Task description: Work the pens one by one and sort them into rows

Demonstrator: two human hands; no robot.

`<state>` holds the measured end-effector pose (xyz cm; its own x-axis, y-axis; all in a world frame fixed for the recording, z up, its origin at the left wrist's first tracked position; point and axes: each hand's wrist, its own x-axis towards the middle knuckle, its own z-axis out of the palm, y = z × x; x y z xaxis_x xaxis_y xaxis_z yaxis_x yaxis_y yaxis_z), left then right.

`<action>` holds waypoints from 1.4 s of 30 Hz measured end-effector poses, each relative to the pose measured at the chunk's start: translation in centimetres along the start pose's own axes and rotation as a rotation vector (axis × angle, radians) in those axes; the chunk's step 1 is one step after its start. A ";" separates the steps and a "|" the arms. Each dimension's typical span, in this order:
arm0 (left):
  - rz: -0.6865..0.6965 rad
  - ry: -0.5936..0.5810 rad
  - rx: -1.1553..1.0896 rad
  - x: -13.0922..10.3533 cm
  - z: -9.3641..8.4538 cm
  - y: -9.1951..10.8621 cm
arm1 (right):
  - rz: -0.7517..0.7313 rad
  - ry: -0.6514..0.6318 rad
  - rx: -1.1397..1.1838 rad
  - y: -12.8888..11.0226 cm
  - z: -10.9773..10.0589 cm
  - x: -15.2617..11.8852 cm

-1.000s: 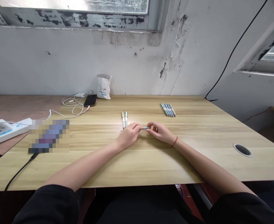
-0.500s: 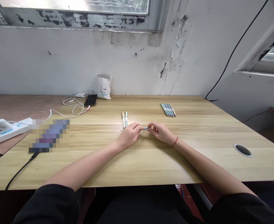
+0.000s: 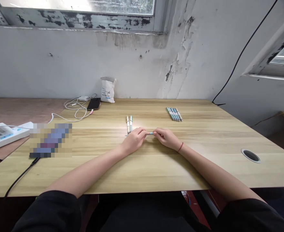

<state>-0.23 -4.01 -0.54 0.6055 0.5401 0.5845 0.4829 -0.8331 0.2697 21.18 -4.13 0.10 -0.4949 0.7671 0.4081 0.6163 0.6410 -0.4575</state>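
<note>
My left hand (image 3: 134, 140) is closed on one end of a light blue pen (image 3: 151, 133), held level just above the desk. The fingers of my right hand (image 3: 165, 138) pinch the pen's other end, so only its short middle part shows. Just beyond my left hand lie two pens side by side, one beige and white (image 3: 127, 124), one green and white (image 3: 131, 122). Farther back to the right, several pens (image 3: 174, 114) lie in a close row.
On the wooden desk (image 3: 156, 174), a white packet (image 3: 107, 90) stands against the wall beside a black phone (image 3: 94, 103) with white cables. At left are a pixelated device (image 3: 51, 140) and a power strip (image 3: 10, 137). A round cable hole (image 3: 250, 155) is at right.
My right hand's fingers have closed in around the pen's right end and now cover its tip. My left hand has hardly moved.
</note>
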 end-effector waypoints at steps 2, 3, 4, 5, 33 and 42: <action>-0.014 0.005 -0.008 0.0 0.0 0.0 | 0.023 0.010 0.001 0.0 -0.1 0.0; -0.021 0.007 -0.011 0.0 0.0 0.0 | 0.026 0.022 -0.001 0.0 -0.1 0.0; -0.023 0.006 -0.014 0.0 0.0 0.0 | 0.020 0.032 -0.006 0.1 -0.1 0.0; -0.022 0.003 -0.016 0.0 0.0 0.1 | 0.006 0.039 -0.012 0.1 -0.1 0.0; -0.059 -0.069 0.388 0.0 -0.9 -0.4 | 0.142 -0.014 0.091 -0.6 0.5 0.0; -0.127 -0.063 0.374 -0.2 -0.4 -0.7 | -0.117 0.088 -0.495 -0.6 0.6 0.0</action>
<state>-0.94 -3.58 -0.47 0.5581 0.6520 0.5132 0.7464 -0.6647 0.0327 20.42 -4.52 -0.10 -0.5380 0.6722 0.5086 0.7863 0.6177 0.0154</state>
